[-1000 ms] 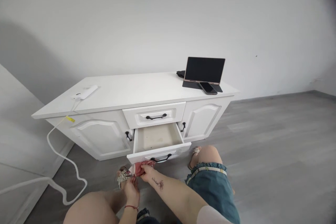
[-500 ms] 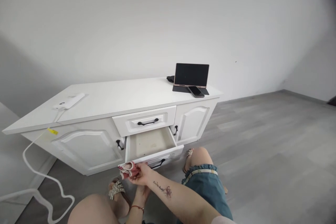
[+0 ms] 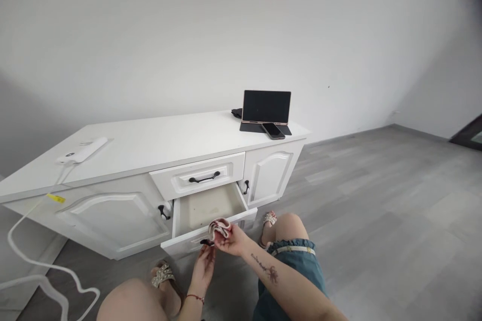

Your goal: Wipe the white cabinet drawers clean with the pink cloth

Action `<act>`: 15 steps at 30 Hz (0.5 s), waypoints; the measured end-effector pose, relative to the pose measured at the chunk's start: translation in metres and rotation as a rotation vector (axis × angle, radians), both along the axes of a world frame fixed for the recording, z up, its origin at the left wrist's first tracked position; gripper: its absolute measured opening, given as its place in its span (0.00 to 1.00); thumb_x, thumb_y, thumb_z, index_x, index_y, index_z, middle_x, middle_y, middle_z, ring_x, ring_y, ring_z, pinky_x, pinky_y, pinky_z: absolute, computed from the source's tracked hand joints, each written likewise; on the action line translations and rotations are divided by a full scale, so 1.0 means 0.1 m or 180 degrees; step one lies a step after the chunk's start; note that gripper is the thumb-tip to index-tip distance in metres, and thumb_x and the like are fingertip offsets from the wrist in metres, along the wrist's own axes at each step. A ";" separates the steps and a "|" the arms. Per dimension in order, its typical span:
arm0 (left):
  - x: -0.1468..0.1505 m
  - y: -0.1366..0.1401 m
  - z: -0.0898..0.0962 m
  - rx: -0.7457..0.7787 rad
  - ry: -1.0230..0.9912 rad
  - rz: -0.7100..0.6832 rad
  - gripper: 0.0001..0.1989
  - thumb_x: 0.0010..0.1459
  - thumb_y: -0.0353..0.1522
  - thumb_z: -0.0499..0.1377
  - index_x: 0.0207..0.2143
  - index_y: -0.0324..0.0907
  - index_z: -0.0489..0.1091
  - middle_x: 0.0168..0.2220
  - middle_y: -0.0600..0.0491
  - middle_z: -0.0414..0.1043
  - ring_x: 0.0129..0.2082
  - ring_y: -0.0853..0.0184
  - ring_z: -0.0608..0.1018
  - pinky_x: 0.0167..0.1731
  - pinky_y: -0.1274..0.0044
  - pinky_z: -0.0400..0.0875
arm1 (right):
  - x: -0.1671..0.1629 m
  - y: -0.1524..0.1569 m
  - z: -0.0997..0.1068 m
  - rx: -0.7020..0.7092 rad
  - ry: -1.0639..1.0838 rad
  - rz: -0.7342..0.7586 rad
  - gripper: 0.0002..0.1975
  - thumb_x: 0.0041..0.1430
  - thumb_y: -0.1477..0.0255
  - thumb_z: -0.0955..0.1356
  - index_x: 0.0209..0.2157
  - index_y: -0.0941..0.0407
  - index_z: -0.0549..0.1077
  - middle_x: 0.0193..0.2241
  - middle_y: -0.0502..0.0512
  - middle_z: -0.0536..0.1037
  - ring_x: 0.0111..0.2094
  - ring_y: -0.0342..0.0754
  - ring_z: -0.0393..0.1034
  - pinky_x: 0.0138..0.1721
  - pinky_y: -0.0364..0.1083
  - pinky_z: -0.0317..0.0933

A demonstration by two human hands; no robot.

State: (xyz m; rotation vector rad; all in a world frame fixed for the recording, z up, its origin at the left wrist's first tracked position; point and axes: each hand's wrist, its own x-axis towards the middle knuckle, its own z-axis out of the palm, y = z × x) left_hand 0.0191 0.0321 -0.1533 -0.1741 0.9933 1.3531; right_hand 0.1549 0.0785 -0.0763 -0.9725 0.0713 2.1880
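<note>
My right hand is closed on a folded red and white cloth, held at the front edge of the pulled-out lower drawer. White edging shows in the cloth's curled layers. Just below and to the left, my left hand points upward with fingers slightly apart and nothing visible in them. Its fingertips are close to the black drawer handle; whether they touch it I cannot tell. Cloth and right hand hide part of the handle. The bare light bottom inside the drawer shows a few specks.
On the white cabinet stand a tablet on a dark cover and a phone. A white power strip lies at the left, its cable hanging to the floor. The upper drawer is closed. My knees flank the open drawer.
My right hand has carried the cloth rightward along the drawer front, and the cloth has turned. My left hand has come out from behind the right wrist, up near the handle. The view has shifted right.
</note>
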 end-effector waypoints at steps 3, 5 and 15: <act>0.00 0.01 0.02 0.0035 -0.0034 0.0025 0.14 0.55 0.16 0.54 0.26 0.41 0.70 0.26 0.54 0.76 0.26 0.72 0.79 0.32 0.81 0.77 | 0.32 0.02 0.10 -0.0269 0.0079 -0.0137 0.08 0.54 0.74 0.61 0.28 0.60 0.70 0.22 0.55 0.75 0.26 0.45 0.71 0.30 0.43 0.66; 0.02 0.03 0.03 0.0023 0.0014 0.0035 0.14 0.56 0.17 0.54 0.25 0.41 0.69 0.25 0.54 0.75 0.26 0.72 0.80 0.33 0.81 0.77 | 0.52 0.03 0.15 -0.0251 -0.0030 -0.0175 0.08 0.54 0.74 0.61 0.27 0.60 0.70 0.22 0.55 0.74 0.25 0.44 0.70 0.30 0.42 0.65; 0.05 0.13 0.03 -0.0082 0.0374 0.0003 0.17 0.55 0.15 0.56 0.19 0.40 0.65 0.20 0.58 0.70 0.21 0.75 0.76 0.32 0.82 0.76 | 1.05 0.06 0.08 0.0231 -0.0768 -0.0246 0.11 0.58 0.72 0.61 0.27 0.62 0.71 0.19 0.55 0.72 0.21 0.44 0.67 0.30 0.44 0.64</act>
